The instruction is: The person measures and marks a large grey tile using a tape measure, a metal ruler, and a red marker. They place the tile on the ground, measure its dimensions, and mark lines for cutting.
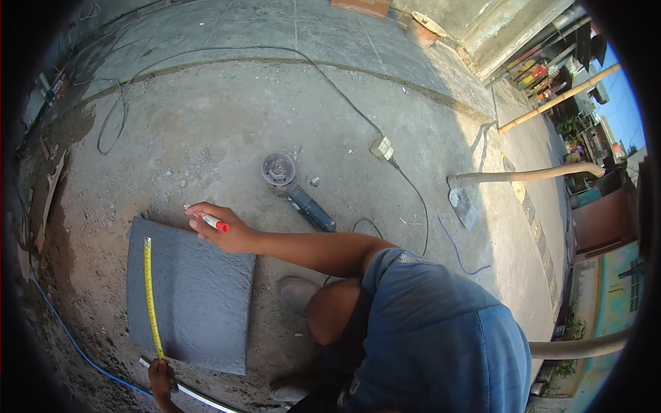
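A grey textured tile point(200, 303) lies flat on the dusty concrete ground. A yellow tape measure point(150, 296) is stretched along its left side from the far edge to the near edge. My left hand point(160, 378) pinches the tape at the tile's near edge. My right hand point(224, 230) rests on the tile's far edge and holds a white marker with a red cap point(215, 222). My bent knee and blue shirt fill the lower right.
An angle grinder point(297, 191) lies just beyond the tile, its black cable running to a plug block point(382, 148). A shovel point(468, 199) lies to the right. A blue hose point(62, 323) curves along the left. A thin metal strip point(203, 398) lies by the tile's near edge.
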The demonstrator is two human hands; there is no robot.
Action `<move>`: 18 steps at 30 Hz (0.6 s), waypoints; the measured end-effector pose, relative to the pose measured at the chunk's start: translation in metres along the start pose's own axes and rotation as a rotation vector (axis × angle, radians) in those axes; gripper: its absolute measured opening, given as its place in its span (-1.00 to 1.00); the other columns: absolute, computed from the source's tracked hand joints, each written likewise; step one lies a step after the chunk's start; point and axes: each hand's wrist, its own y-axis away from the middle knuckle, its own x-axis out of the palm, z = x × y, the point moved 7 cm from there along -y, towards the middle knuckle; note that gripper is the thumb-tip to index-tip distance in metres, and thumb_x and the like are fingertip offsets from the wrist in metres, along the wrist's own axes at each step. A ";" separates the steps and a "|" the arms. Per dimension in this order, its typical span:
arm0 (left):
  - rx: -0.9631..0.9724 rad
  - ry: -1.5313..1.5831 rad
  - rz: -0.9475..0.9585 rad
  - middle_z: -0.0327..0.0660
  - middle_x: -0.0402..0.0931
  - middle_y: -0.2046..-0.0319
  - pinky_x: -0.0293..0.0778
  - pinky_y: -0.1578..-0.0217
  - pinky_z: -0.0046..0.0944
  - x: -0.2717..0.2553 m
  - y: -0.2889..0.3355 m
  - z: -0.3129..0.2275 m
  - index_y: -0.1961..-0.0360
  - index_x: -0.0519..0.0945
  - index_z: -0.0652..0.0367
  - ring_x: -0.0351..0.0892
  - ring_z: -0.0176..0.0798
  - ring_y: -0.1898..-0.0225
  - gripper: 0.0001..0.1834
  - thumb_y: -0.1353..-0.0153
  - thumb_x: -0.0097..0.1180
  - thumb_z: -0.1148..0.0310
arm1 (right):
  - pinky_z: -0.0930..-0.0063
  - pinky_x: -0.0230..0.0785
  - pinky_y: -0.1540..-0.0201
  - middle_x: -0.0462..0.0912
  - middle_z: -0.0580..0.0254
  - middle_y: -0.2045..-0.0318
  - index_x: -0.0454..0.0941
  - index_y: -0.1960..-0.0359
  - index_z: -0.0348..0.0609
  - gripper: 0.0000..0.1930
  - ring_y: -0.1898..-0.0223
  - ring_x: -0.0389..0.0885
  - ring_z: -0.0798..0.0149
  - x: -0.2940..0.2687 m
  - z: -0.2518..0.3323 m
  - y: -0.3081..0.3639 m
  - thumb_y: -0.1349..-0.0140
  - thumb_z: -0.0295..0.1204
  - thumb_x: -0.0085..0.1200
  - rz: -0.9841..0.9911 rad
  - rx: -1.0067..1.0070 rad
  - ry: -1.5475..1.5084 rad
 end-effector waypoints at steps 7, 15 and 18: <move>0.079 0.021 -0.087 -0.26 0.41 0.61 0.39 0.58 -0.24 -0.058 0.007 0.050 0.31 0.51 0.18 0.43 -0.32 0.62 -0.75 -0.38 -0.07 0.23 | 0.47 0.50 0.26 0.59 0.28 0.36 0.34 -0.29 -0.09 -0.64 0.36 0.64 0.43 -0.068 0.074 0.016 -0.52 -0.36 -0.07 -0.165 -0.309 0.317; -0.307 0.166 -0.229 -0.29 0.28 0.77 0.26 0.78 -0.21 -0.040 0.076 0.026 0.54 0.42 0.03 0.16 -0.34 0.83 -0.64 -0.42 -0.08 0.15 | 0.42 0.50 0.25 0.62 0.20 0.35 0.41 -0.21 -0.09 -0.66 0.39 0.66 0.35 -0.154 0.079 0.087 -0.47 -0.32 0.04 -0.333 -0.169 0.426; -0.316 0.166 -0.209 -0.29 0.28 0.78 0.26 0.78 -0.21 -0.045 0.090 0.030 0.55 0.40 0.02 0.15 -0.34 0.83 -0.63 -0.42 -0.08 0.15 | 0.38 0.51 0.22 0.64 0.09 0.30 0.41 -0.20 -0.12 -0.63 0.36 0.66 0.27 -0.159 0.093 0.090 -0.43 -0.31 0.11 -0.374 -0.140 0.570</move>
